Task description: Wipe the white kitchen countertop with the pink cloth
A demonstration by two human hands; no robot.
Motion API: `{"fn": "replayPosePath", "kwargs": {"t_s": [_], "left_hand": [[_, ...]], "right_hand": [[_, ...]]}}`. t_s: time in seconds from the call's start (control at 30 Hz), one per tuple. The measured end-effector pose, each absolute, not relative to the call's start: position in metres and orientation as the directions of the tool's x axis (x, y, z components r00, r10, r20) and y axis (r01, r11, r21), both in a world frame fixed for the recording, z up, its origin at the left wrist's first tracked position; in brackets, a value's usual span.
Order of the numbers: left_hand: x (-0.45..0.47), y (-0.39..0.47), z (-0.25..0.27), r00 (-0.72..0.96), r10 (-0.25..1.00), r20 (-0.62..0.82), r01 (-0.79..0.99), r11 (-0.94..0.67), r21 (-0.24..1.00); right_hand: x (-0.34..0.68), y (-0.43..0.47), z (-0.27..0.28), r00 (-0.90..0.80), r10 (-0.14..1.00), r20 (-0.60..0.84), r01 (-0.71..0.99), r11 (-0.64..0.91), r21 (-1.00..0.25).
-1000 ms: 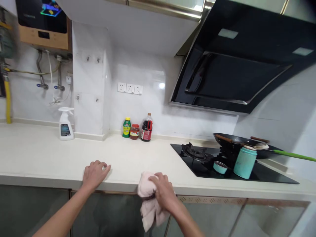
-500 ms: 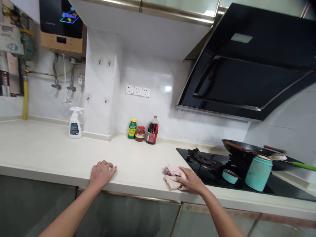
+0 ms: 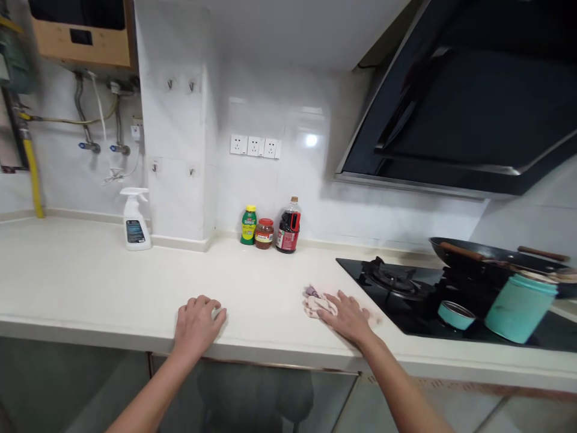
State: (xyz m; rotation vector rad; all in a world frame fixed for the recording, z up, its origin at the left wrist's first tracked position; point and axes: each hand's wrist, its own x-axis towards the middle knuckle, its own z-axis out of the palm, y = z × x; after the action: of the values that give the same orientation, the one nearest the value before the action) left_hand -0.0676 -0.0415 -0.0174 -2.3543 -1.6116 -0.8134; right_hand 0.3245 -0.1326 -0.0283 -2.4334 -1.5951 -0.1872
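Note:
A crumpled pale pink cloth (image 3: 319, 305) with a purple patch lies on the white countertop (image 3: 265, 288), left of the stove. My right hand (image 3: 349, 317) presses down on it with the fingers spread over it, and part of the cloth is hidden beneath the palm. My left hand (image 3: 198, 325) rests on the counter near its front edge, fingers loosely bent and thumb apart, with no object visible in it.
Against the back wall stand a green bottle (image 3: 248, 226), a red-lidded jar (image 3: 264, 234) and a dark sauce bottle (image 3: 288, 227). A spray bottle (image 3: 134, 221) is at the left. The gas stove (image 3: 419, 313) bears a wok (image 3: 469, 255), a turquoise canister (image 3: 523, 310) and a small turquoise cup (image 3: 456, 316).
The view has tilted down and shifted. My right hand has moved with the cloth slightly away from the counter's front edge, its fingers flatter now. My left hand stays resting on the counter.

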Motion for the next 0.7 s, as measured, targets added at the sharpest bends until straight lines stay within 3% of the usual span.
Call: {"fn": "replayPosePath", "kwargs": {"t_s": [0.2, 0.33, 0.4, 0.47, 0.57, 0.7], "left_hand": [[-0.071, -0.035, -0.024, 0.336, 0.730, 0.595, 0.860, -0.496, 0.122], [-0.077, -0.034, -0.028, 0.363, 0.709, 0.604, 0.837, -0.533, 0.122], [-0.080, -0.031, -0.032, 0.380, 0.693, 0.613, 0.821, -0.558, 0.121], [-0.084, -0.026, -0.038, 0.407, 0.676, 0.615, 0.797, -0.591, 0.123], [-0.090, -0.013, -0.052, 0.446, 0.659, 0.606, 0.757, -0.638, 0.138], [-0.098, 0.005, -0.071, 0.480, 0.638, 0.603, 0.719, -0.679, 0.146]], "right_hand": [[0.237, -0.111, -0.038, 0.185, 0.952, 0.242, 0.979, -0.157, -0.129], [0.228, -0.140, -0.055, -0.061, 0.905, 0.420, 0.980, 0.134, -0.147], [0.246, -0.163, -0.062, -0.105, 0.871, 0.481, 0.966, 0.205, -0.160], [0.273, -0.185, -0.066, -0.034, 0.886, 0.462, 0.973, 0.135, -0.188], [0.319, -0.211, -0.065, 0.217, 0.908, 0.359, 0.965, -0.145, -0.217], [0.369, -0.215, -0.060, 0.377, 0.877, 0.297, 0.925, -0.346, -0.153]]}}
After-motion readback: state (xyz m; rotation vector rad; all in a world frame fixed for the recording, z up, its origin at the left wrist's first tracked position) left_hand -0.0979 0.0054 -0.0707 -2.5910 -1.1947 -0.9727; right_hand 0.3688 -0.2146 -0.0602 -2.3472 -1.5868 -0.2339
